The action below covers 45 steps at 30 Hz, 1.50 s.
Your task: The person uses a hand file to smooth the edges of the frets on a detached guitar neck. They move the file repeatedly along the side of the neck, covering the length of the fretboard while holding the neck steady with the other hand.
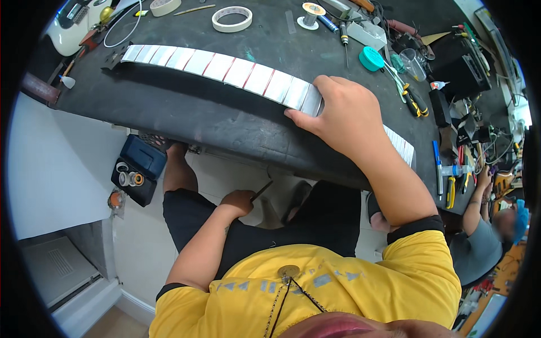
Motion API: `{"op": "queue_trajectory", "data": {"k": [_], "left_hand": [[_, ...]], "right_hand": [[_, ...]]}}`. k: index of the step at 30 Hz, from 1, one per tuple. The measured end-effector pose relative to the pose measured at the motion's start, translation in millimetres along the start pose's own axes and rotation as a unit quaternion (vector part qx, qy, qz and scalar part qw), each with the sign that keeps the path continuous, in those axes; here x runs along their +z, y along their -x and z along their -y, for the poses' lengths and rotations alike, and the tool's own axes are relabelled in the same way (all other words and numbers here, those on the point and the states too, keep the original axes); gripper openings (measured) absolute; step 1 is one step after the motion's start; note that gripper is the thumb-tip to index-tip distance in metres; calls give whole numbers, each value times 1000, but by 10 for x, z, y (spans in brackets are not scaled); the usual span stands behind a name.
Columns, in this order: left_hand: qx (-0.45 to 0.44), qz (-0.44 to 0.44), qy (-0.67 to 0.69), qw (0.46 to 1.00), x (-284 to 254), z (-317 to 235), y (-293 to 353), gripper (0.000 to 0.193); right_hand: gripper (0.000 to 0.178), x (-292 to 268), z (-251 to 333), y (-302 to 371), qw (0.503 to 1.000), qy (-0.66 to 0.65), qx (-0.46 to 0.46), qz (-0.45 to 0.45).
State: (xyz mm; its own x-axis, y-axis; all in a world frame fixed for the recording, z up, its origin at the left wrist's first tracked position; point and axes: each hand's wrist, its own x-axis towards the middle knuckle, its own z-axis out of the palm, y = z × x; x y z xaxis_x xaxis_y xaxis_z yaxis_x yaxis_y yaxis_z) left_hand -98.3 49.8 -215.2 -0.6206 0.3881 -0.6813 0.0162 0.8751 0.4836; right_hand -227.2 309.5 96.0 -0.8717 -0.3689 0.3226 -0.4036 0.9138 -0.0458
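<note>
**A:** Head view, noted large to small. What is cut off or unclear?

**B:** Fisheye rim blacks out all four corners. Dark worktop (186,107) runs off the frame at top and right, its front edge bowed by the lens. Long guitar neck masked in pale tape strips between thin frets (225,70) lies diagonally across the top; the right hand (344,115) covers one stretch of it, and a short taped part shows again past the wrist. Its far left end is hard to read.

**A:** Hands?

**B:** Right hand rests flat on the neck, fingers close together and curled over its near edge, pressing rather than clamping. Left hand (238,203) sits below the table edge above the lap, fingers closed round a thin dark tool (262,190); the tip is too small to identify.

**A:** Surface and room?

**B:** Worktop is scuffed and cluttered at the back: white tape roll (231,18), teal round lid (371,58), screwdrivers and pliers along the right side. Blue open case with small round parts (138,166) sits on the pale tiled floor under the table. Another person in a grey shirt (479,248) sits at the right edge, partly cropped.
</note>
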Motion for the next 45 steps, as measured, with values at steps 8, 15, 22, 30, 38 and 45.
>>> {"op": "queue_trajectory", "data": {"k": [8, 15, 22, 30, 38, 45], "left_hand": [[-20, 89, -50, 995, 98, 121, 2, 49], [-17, 88, -50, 995, 109, 164, -4, 49], [-25, 96, -49, 994, 131, 173, -49, 51], [-28, 100, -52, 993, 127, 160, -16, 52], [18, 94, -81, 992, 98, 223, -87, 45], [4, 83, -70, 994, -23, 159, 79, 60]], "right_hand": [[59, 58, -22, -29, 1000, 3, 17, 14], [64, -8, -14, -41, 999, 4, 26, 24], [68, 0, -4, -66, 985, -60, -60, -154], [61, -14, -39, -36, 997, -75, -7, -9], [61, 43, -82, -51, 997, -67, 17, 22], [61, 42, -79, -78, 994, -87, 16, 58]]}}
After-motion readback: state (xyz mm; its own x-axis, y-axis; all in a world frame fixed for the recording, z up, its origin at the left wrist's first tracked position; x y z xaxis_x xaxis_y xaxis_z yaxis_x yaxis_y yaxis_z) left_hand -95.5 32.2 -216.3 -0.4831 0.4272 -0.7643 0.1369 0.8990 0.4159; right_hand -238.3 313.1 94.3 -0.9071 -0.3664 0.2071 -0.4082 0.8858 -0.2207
